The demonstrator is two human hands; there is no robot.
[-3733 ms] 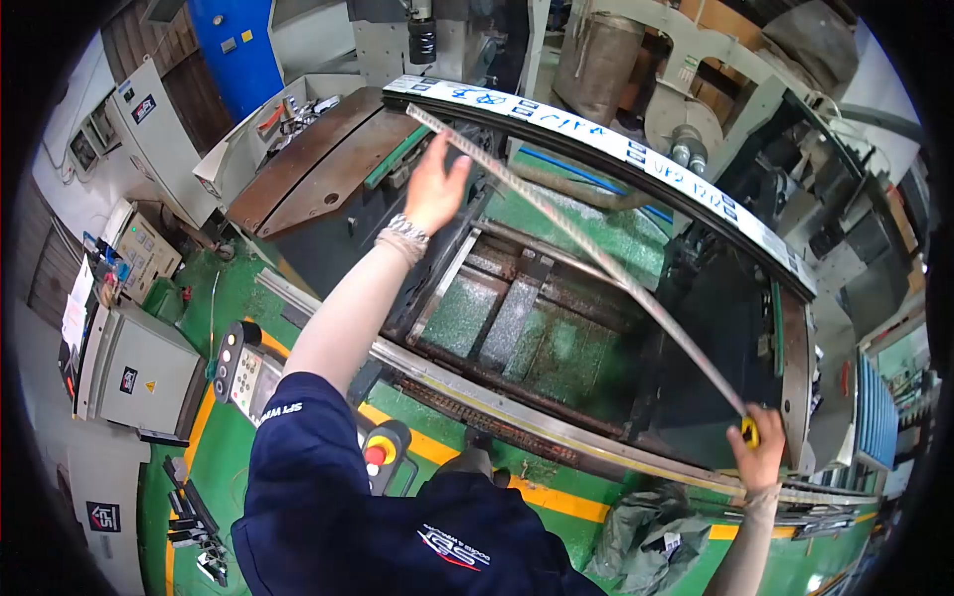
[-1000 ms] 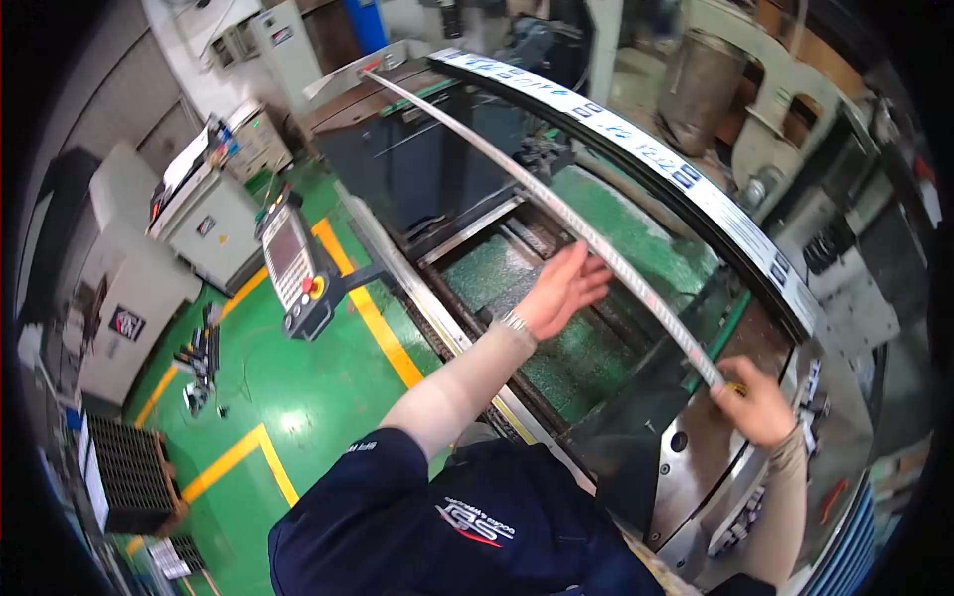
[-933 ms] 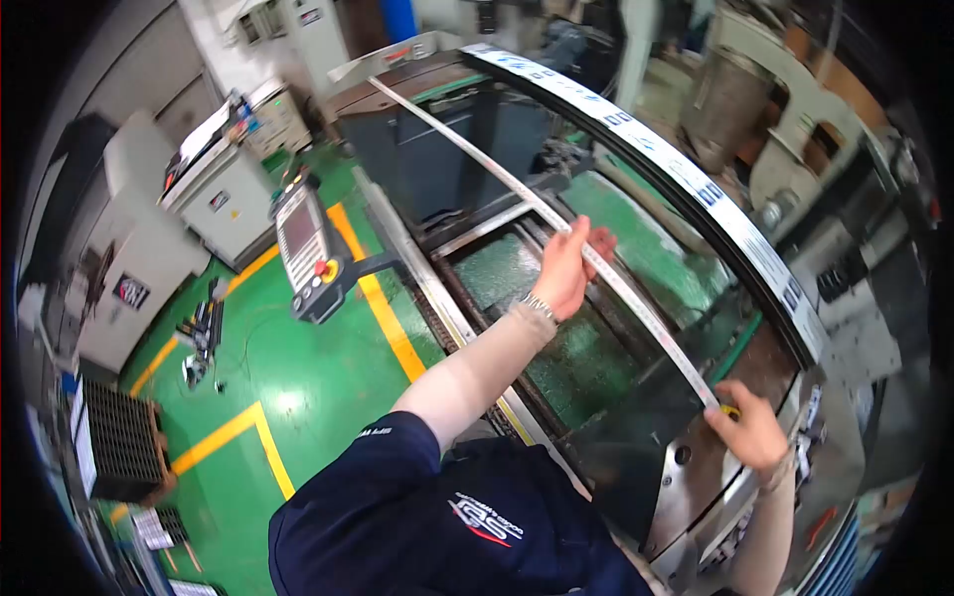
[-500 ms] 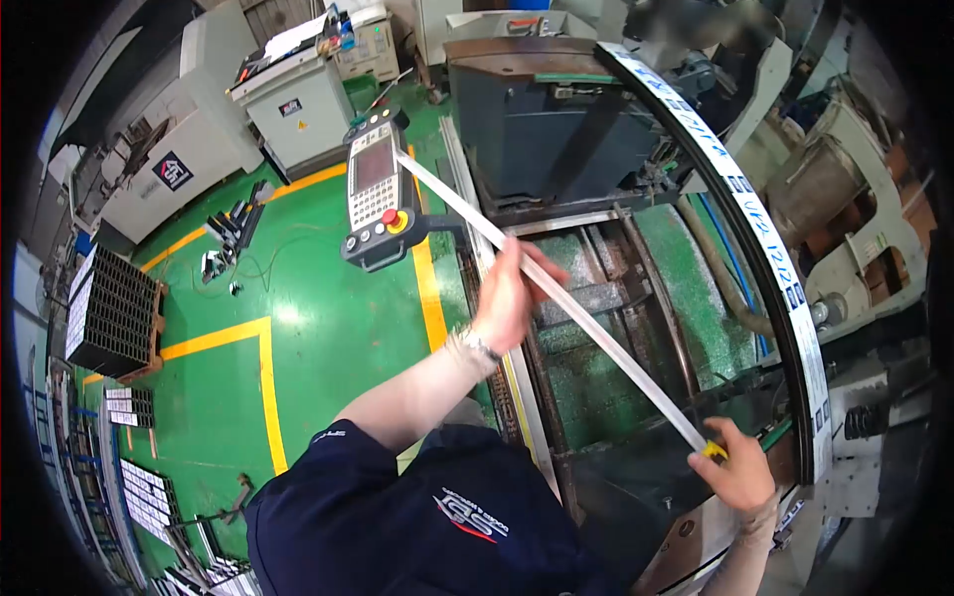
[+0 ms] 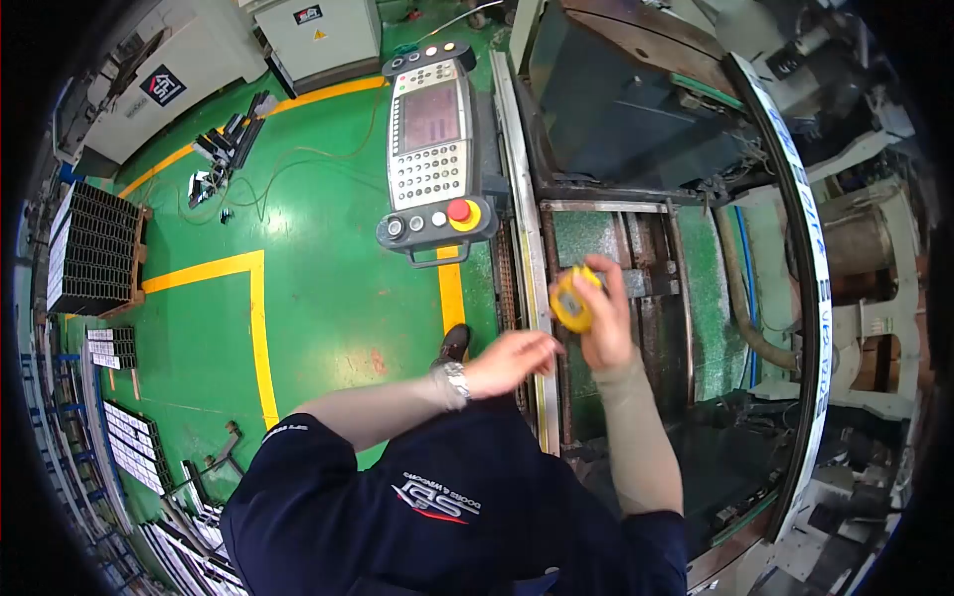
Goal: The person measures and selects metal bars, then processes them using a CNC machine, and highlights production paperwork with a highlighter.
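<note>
My right hand (image 5: 609, 323) is wrapped around a yellow tape measure (image 5: 573, 301), held up over the machine bed. No stretch of blade shows outside its case. Just below and left of it, my left hand (image 5: 512, 364) has its fingers curled together, pointing at the right wrist. Whether anything is between those fingers is hidden. A control panel (image 5: 433, 149) with screen, keypad and red stop button stands ahead of my left hand. The long black profile (image 5: 803, 258) with handwritten white tape along it lies to the right of my hands.
The metal rail (image 5: 532, 248) runs along the machine's left edge. A dark machine housing (image 5: 636, 109) rises ahead. Stacked black profiles (image 5: 96, 248) stand at left on the green floor (image 5: 328, 318). Loose parts (image 5: 234, 144) and a thin cable lie on that floor.
The long white blade between my hands has gone back into the tape measure. My right hand has moved up and left with it, close to my left hand. The view has shifted.
</note>
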